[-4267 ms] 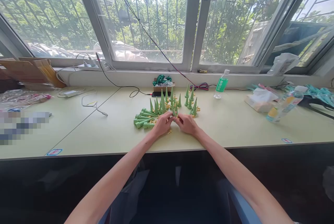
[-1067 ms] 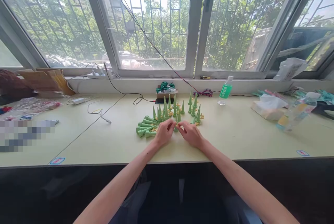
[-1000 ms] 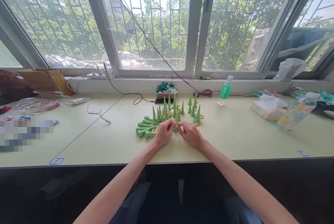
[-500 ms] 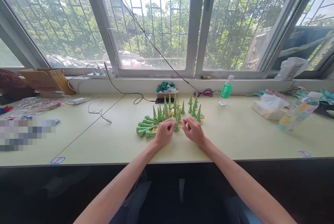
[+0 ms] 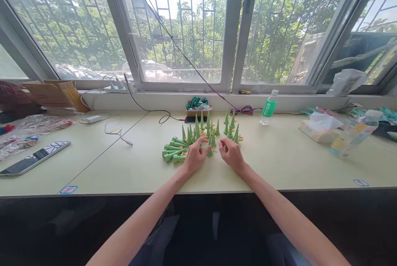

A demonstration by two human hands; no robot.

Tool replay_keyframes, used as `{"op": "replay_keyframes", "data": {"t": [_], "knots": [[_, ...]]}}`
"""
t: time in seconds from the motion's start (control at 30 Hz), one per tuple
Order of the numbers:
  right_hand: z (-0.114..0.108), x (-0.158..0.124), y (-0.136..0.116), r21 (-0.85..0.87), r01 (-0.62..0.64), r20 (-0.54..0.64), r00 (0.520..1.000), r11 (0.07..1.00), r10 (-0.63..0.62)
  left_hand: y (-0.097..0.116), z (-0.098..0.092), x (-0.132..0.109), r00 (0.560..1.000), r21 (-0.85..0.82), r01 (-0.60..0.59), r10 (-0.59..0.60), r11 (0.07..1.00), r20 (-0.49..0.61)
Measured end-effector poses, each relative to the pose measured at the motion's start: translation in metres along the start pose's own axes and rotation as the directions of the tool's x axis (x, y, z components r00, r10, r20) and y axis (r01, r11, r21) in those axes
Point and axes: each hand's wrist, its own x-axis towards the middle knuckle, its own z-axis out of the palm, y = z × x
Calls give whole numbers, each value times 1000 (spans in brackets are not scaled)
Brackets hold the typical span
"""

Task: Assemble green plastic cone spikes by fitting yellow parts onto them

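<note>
Several pale-green pointed cones (image 5: 196,124) stand upright in a cluster on the table, with small yellow pieces (image 5: 240,138) among them. To the left, more green cones (image 5: 173,148) lie on their sides, their round bases outward. My left hand (image 5: 195,157) is beside the lying cones, thumb and forefinger apart, near a single upright cone (image 5: 210,150). Nothing shows between those fingers. On the other side of that cone, my right hand (image 5: 232,155) has its fingers curled in and the fingertips close together. Whatever they hold, if anything, is too small to make out.
Behind the cones are a black phone (image 5: 195,119) and a small box (image 5: 198,107) of green material. A water bottle (image 5: 268,108), tissue box (image 5: 321,127) and another bottle (image 5: 356,134) stand to the right. At left lie a white cable (image 5: 119,134) and a phone (image 5: 35,159).
My left thumb and forefinger have spread apart from a closed pinch. My right hand has shifted very slightly to the right, its fingers still curled. The cones stand as before.
</note>
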Motion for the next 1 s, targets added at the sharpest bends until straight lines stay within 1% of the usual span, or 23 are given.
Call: {"op": "replay_keyframes", "data": {"t": [0.1, 0.23, 0.43, 0.53, 0.7, 1.0], "knots": [[0, 0, 1, 1, -1, 9, 1000, 1000, 1, -1, 1, 0, 998, 52, 13, -16, 999, 55], [-1, 0, 2, 2, 0, 25, 1000, 1000, 0, -2, 1, 1, 991, 112, -12, -2, 994, 132], [-1, 1, 3, 17, 2, 50, 999, 1000, -2, -2, 1, 2, 984, 137, -60, 36, 989, 176], [0, 1, 4, 24, 3, 55, 998, 1000, -4, -2, 1, 3, 984, 137, -74, 49, 988, 173], [-2, 1, 5, 14, -3, 58, 998, 1000, 2, -2, 1, 3, 989, 151, -84, 64, 985, 135], [-5, 2, 3, 9, 1, 58, 998, 1000, -2, -8, 4, 4, 995, 77, -75, 70, 994, 64]]}}
